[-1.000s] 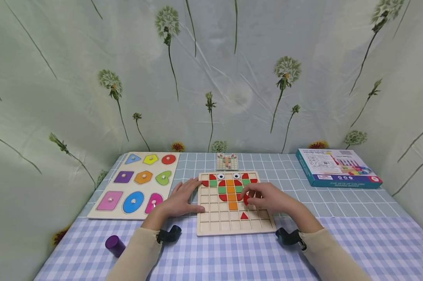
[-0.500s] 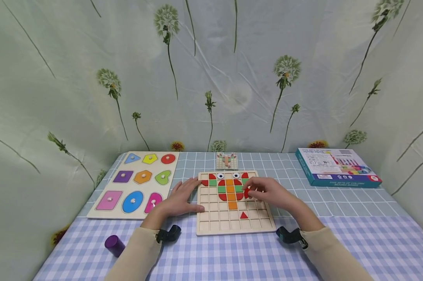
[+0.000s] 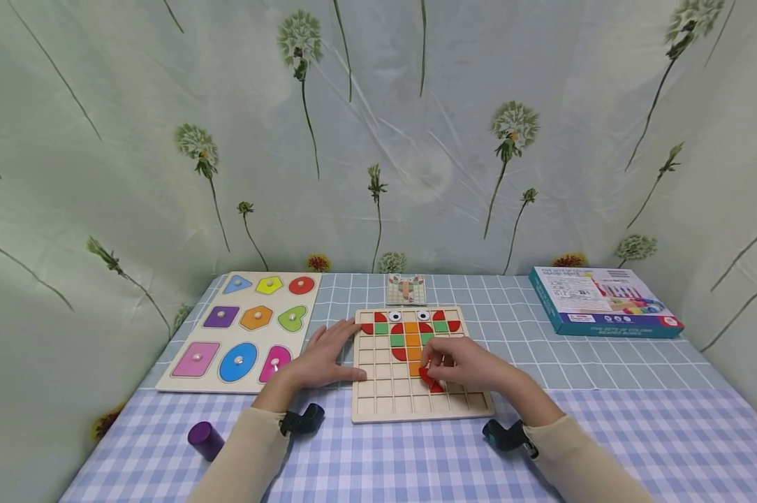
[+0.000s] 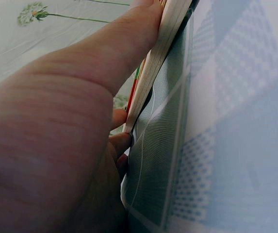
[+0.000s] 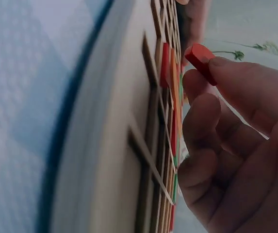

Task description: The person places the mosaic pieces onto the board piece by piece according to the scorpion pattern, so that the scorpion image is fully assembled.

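Observation:
A wooden grid board [image 3: 378,406] lies on the table with red, green and orange tiles and two eye tiles set in its squares. My right hand [image 3: 465,363] is over the board's lower middle, pinching a red rounded tile [image 5: 200,60] between thumb and index finger. That tile is held just above the board, near the foot of the orange tile column [image 3: 413,349]. A red triangle tile [image 3: 438,388] lies right below it, partly covered. My left hand [image 3: 323,358] rests at the board's left edge, fingers extended, with fingertips and thumb touching the rim.
Behind the board is a small pattern card [image 3: 406,289]. To the left lies a knobbed shape puzzle [image 3: 209,293], with a purple cylinder [image 3: 205,441] closer to me. A boxed set [image 3: 605,302] sits at the back right. A floral curtain [image 3: 429,161] hangs behind.
My right hand first shifted slightly away from me, then came nearer and to the left with the red tile, from the board's right side to beside the triangle. My left hand stayed put.

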Demonstrator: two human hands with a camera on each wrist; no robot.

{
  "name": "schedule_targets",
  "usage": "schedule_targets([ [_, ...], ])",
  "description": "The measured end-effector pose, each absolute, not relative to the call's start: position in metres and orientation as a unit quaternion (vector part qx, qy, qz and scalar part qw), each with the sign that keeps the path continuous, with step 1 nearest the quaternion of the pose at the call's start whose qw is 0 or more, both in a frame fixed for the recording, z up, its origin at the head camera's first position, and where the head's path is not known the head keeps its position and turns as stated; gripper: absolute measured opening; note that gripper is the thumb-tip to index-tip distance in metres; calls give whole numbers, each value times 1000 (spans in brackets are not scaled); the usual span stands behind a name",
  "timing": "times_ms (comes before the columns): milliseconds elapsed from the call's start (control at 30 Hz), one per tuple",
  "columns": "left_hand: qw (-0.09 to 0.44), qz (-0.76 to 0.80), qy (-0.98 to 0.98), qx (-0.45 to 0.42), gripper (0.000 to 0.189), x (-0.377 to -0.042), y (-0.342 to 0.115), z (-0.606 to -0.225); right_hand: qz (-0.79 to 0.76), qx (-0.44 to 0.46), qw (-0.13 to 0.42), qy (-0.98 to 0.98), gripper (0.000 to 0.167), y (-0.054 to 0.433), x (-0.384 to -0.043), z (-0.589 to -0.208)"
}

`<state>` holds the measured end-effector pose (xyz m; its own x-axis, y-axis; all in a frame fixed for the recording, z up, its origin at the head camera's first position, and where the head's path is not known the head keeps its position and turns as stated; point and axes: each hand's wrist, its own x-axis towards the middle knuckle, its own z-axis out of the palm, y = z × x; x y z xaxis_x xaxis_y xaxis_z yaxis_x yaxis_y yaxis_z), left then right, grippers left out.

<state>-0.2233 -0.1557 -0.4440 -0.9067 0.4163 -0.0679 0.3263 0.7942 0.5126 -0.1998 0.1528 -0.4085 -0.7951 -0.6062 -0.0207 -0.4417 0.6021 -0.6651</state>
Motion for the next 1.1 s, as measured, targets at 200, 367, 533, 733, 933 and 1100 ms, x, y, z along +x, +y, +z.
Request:
schedule_targets([
  [200,89,254,943,196,100,-223,-155,-444,-329,-281,117,894,9,145,-197,-414],
  [367,87,254,942,200,100,-223,-155,-444,-325,-271,117,899,8,141,-195,-415],
  [533,86,253,943,200,99,-223,-156,-444,-312,-286,108,899,8,138,-192,-415],
  [733,86,253,943,198,99,-222,-155,-443,-299,-286,102,905,10,138,-192,-414],
  [933,87,253,943,197,99,-221,-155,-442,-278,-305,104,905,10,139,-192,-413],
  [1100,88,254,943,196,99,-221,-155,-442,-262,-314,96,908,11,139,-192,-414],
])
